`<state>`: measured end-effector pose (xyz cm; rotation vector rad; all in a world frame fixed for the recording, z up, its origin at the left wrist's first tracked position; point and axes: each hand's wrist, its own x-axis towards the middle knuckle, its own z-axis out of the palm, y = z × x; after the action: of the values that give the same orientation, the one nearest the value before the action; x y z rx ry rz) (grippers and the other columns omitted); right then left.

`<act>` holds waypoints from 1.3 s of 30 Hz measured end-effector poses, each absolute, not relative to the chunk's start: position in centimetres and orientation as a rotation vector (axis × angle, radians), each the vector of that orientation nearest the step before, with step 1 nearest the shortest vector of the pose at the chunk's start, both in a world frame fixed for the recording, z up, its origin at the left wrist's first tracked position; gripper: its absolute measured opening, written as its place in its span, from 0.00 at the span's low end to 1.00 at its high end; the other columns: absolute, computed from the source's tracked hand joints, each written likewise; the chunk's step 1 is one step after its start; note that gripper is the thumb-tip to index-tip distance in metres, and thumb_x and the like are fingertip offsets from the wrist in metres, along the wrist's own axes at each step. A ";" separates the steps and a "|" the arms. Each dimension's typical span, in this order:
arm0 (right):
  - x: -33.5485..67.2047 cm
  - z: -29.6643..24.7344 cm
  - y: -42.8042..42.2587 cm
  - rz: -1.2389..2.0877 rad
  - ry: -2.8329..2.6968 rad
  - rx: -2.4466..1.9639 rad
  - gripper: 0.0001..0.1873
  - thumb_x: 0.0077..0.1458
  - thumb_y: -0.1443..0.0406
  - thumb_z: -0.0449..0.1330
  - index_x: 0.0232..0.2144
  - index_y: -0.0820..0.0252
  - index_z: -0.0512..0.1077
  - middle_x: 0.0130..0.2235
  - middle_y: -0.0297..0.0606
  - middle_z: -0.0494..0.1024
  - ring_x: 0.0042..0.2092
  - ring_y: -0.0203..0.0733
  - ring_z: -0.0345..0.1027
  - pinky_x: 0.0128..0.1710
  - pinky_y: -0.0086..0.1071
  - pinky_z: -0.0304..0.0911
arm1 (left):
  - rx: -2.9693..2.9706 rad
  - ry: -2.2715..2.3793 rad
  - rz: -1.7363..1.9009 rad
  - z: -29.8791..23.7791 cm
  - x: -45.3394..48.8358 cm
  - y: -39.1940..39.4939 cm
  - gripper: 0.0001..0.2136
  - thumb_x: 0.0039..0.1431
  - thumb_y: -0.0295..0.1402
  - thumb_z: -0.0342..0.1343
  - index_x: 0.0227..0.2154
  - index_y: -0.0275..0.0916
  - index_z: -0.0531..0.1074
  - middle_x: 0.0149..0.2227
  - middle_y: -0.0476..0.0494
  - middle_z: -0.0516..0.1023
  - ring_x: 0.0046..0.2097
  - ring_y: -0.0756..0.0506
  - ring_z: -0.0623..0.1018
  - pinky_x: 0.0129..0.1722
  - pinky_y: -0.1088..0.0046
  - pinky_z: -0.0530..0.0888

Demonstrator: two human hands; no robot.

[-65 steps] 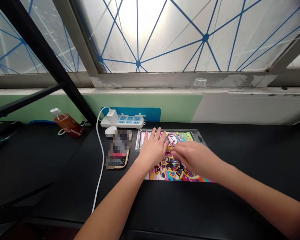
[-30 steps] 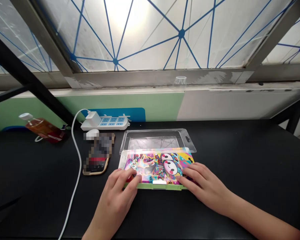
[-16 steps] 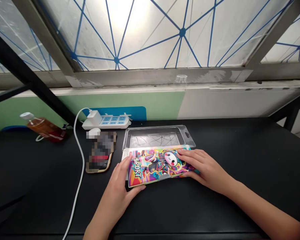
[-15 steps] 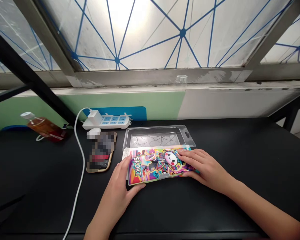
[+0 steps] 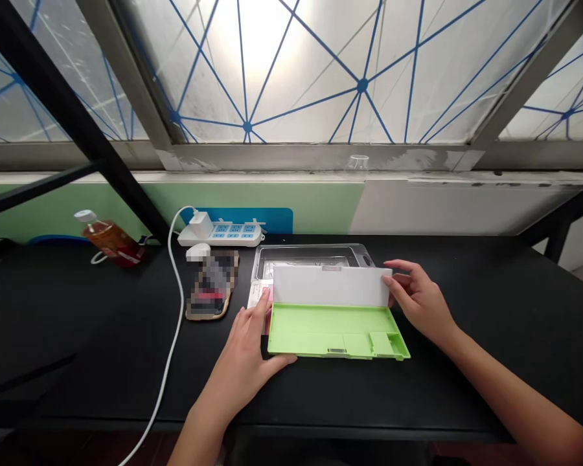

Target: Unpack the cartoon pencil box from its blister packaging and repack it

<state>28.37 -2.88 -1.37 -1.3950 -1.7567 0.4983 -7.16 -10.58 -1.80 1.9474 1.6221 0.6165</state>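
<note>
- We see one pencil case (image 5: 320, 320) between the two hands, a shallow, smooth oblong of light green material, plastic by its look.
- Its one lid (image 5: 330, 286) is open along the far side, with a flat, plain white inner face turned our way; how steeply it leans we cannot tell.
- The long axis runs left to right, from hand to hand; the hollow faces up, and the small square-cornered compartments sit at the end nearer the right hand.
- Our left hand (image 5: 245, 349) grips the case's left end, thumb along the near edge, fingers up the side.
- Our right hand (image 5: 420, 298) pinches the lid's right end between thumb and bent fingers.
- Just beyond the hands lies one clear, glossy packaging tray (image 5: 315, 257), partly hidden by the lid; one printed card (image 5: 257, 294) shows beside the left fingertips.
- Past the left hand, we count one phone (image 5: 212, 288), partly blurred out, one rounded white object (image 5: 199, 251), and one white power strip (image 5: 221, 233) bearing one blocky plug (image 5: 201, 224).
- One thin white cable (image 5: 179, 304) curves down left of the left hand; farther left is one amber bottle (image 5: 111, 243) with a white cap.
- Beneath everything spreads one smooth black tabletop (image 5: 490, 323).
</note>
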 end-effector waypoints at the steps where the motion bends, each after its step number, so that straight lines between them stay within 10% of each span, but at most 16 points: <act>1: 28.5 -1.6 -2.7 0.556 -1.756 -1.378 0.17 0.65 0.54 0.56 0.53 0.53 0.66 0.25 0.30 0.77 0.23 0.42 0.74 0.25 0.34 0.70 | 1.958 1.621 0.603 -1.8 -7.2 -10.6 0.49 0.60 0.41 0.64 0.72 0.57 0.33 0.69 0.40 0.60 0.71 0.31 0.56 0.64 0.46 0.63; 7: 29.4 -2.0 -3.5 0.457 -1.841 -1.255 0.22 0.65 0.52 0.57 0.57 0.51 0.66 0.40 0.39 0.80 0.39 0.44 0.77 0.39 0.38 0.74 | 1.982 1.589 0.660 -1.4 -7.3 -10.7 0.45 0.63 0.45 0.60 0.72 0.57 0.34 0.69 0.41 0.61 0.70 0.32 0.58 0.66 0.44 0.57; 14: 29.0 -4.1 -7.7 0.396 -2.095 -1.216 0.48 0.58 0.53 0.66 0.71 0.48 0.43 0.64 0.49 0.67 0.61 0.55 0.67 0.57 0.50 0.69 | 1.865 1.664 0.758 -1.8 -7.7 -10.4 0.31 0.67 0.53 0.49 0.68 0.44 0.56 0.58 0.35 0.70 0.62 0.34 0.69 0.59 0.52 0.67; 27: 28.4 -3.1 -7.4 0.269 -2.188 -1.212 0.18 0.65 0.63 0.56 0.57 0.49 0.65 0.51 0.43 0.77 0.51 0.48 0.75 0.47 0.40 0.74 | 2.010 1.632 0.783 -2.5 -8.2 -10.0 0.28 0.67 0.53 0.50 0.64 0.44 0.61 0.60 0.37 0.69 0.62 0.34 0.66 0.61 0.50 0.64; 39: 27.5 -3.1 -6.7 0.415 -2.034 -1.549 0.24 0.67 0.53 0.54 0.59 0.55 0.62 0.50 0.46 0.78 0.48 0.50 0.74 0.48 0.43 0.72 | 1.977 1.733 0.739 -3.0 -8.0 -9.7 0.22 0.70 0.48 0.47 0.58 0.42 0.69 0.64 0.37 0.67 0.65 0.34 0.64 0.64 0.49 0.64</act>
<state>27.51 -6.73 -3.12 -1.5492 -2.0336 0.4151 -8.00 -9.67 -2.98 1.9771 1.7331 0.7387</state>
